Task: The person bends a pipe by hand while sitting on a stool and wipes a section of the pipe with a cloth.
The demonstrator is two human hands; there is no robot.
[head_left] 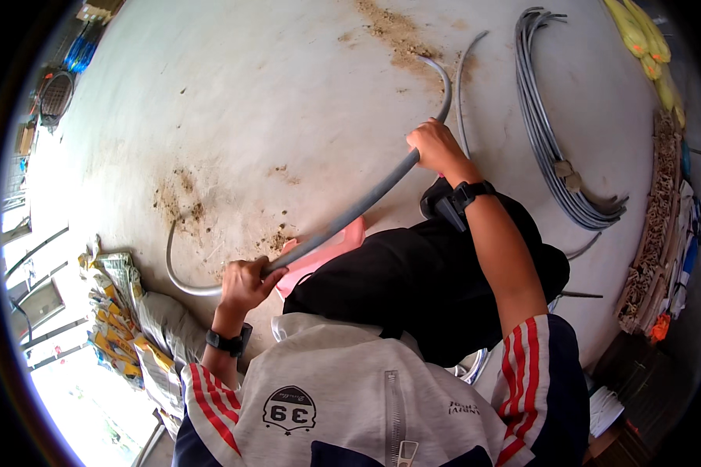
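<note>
A long grey hose (349, 210) runs across in front of me, gripped at two spots. My left hand (246, 283) is wrapped round it near my left knee, and beyond that fist the hose curls to an end on the floor at the left. My right hand (438, 145) is closed round it farther off, with the other end bending up and away on the far side. Between my hands the hose bows slightly. A pink plastic piece (329, 251) lies under it beside my leg, partly hidden.
A bundle of grey hoses (539, 117), tied at one spot, lies at the right, with a single thin hose (460, 93) beside it. Brown dirt (397, 29) is scattered on the pale floor (234, 93). Filled bags (117, 311) stand at left, stacked cardboard (648, 233) at far right.
</note>
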